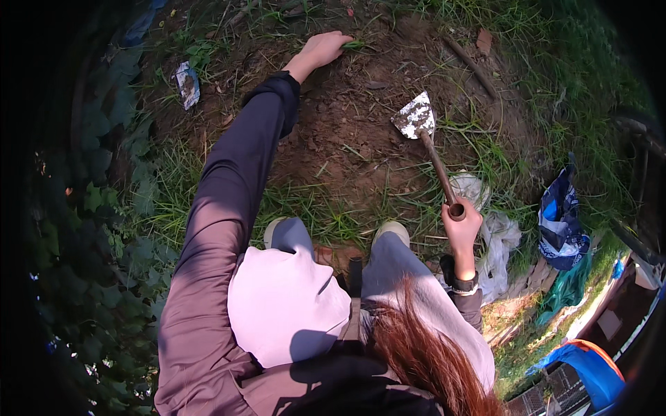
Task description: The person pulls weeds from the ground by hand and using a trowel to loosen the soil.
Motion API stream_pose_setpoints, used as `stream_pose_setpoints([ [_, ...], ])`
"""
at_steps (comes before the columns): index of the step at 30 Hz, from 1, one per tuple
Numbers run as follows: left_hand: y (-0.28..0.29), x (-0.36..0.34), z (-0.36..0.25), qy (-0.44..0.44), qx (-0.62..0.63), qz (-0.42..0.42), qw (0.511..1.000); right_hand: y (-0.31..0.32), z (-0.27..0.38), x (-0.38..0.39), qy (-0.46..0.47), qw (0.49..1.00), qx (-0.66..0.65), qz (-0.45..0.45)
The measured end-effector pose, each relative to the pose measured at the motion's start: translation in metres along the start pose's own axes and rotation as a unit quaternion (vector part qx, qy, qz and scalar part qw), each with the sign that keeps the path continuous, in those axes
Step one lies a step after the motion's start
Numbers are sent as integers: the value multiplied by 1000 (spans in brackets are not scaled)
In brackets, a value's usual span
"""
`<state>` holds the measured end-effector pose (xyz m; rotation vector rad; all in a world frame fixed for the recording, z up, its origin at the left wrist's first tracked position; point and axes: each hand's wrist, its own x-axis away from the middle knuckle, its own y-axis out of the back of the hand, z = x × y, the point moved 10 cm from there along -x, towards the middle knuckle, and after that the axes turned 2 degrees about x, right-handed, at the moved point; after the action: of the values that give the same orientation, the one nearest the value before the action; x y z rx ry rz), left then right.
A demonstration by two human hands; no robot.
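My right hand (463,225) is wrapped round the handle of a small hoe-like hand tool (435,163), whose end shows as a hollow round socket. The tool's flat metal blade (416,116) is bright and smeared with dark soil, and it lies over the bare earth (333,139) to the right of centre. Reaching far forward, my left hand (325,50) has its fingers closed at a small tuft of green grass (355,44). Part of the grass is hidden by the fingers.
A brown stick (472,68) and a reddish brick piece (484,41) lie at the far right. A torn wrapper (187,85) rests at the left. White plastic (497,246) and a blue patterned bag (560,222) sit beside my right arm. Leafy plants line the left.
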<state>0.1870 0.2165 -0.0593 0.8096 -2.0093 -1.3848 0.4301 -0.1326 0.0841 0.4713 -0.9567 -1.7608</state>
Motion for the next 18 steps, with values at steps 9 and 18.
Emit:
stream_pose_setpoints([
  [9,4,-14,-3,-25,-113,11,993,-2,-14,4,-31,999,15,22],
  [18,27,14,29,83,69,-137,985,-5,-14,-6,-25,999,14,22],
])
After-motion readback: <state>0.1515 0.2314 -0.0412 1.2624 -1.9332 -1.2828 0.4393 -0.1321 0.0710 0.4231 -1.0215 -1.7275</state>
